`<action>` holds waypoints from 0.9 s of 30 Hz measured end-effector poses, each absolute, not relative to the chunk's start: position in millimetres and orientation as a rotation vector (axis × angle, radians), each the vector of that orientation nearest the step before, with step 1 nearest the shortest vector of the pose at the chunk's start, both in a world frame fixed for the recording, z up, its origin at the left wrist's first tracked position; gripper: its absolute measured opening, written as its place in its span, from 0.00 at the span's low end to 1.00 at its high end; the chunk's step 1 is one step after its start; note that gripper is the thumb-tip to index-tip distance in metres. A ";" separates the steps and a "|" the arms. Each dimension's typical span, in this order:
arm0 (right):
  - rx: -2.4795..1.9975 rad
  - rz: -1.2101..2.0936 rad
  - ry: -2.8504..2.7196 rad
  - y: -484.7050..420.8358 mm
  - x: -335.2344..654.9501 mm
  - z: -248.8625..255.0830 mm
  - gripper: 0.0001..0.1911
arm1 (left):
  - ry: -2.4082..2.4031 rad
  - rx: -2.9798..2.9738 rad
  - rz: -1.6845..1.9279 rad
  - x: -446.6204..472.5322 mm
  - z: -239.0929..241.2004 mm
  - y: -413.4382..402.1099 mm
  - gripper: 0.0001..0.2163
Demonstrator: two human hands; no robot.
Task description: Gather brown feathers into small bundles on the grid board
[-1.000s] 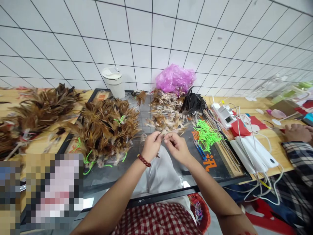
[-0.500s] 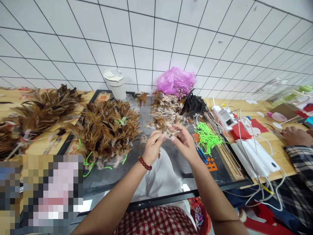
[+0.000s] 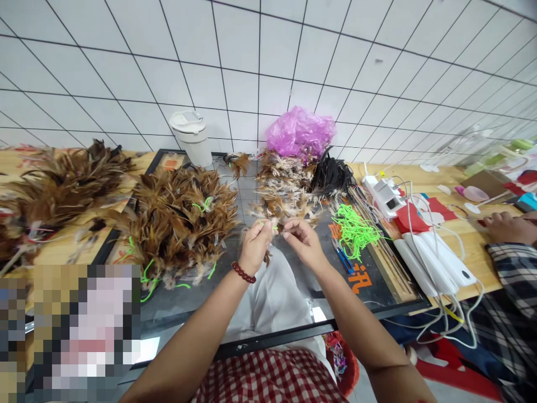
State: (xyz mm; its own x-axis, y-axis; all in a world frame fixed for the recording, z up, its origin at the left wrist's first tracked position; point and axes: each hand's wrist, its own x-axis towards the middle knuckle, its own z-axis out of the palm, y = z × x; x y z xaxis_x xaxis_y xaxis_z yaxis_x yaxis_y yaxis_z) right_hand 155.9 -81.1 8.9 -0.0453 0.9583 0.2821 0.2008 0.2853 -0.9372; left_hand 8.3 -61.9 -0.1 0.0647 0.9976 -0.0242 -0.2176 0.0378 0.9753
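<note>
My left hand [image 3: 255,244] and my right hand [image 3: 302,240] meet above a dark glass table [image 3: 251,302]. Both are closed in a pinch on a small bundle of brown feathers [image 3: 273,226] with a bit of green cord on it. A feather tip hangs below my left hand. Just behind my hands lies a pile of loose pale-brown feathers [image 3: 285,193]. A heap of tied brown feather bundles [image 3: 180,218] sits to the left. Bright green cords [image 3: 356,229] lie to the right, with blue scissors [image 3: 342,254] beside them.
A white lidded cup [image 3: 193,137] and a pink plastic bag [image 3: 300,133] stand by the tiled wall. Black feathers [image 3: 331,176], white cables and chargers [image 3: 423,246] lie right. Another person's hand [image 3: 505,226] rests at far right. More feathers [image 3: 54,190] cover the left wooden table.
My right hand rose toward the loose feather pile half a second ago, then came back down beside my left hand. The pinch on the small bundle stays.
</note>
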 end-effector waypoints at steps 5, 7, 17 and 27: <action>-1.058 1.003 -1.470 -79.8 148.8 3.8 0.10 | 1.039 1.278 1.276 7.0 1.4 -62.6 0.21; -1.072 0.949 -1.458 -80.7 146.4 4.5 0.06 | 1.063 1.389 1.325 6.4 2.6 -62.2 0.21; -1.098 1.510 -1.036 -83.7 140.2 8.4 0.12 | 1.133 1.224 1.310 8.0 1.8 -59.9 0.15; -1.138 1.597 -1.032 -79.6 159.7 15.8 0.12 | 0.768 0.768 1.043 4.6 12.5 -59.8 0.13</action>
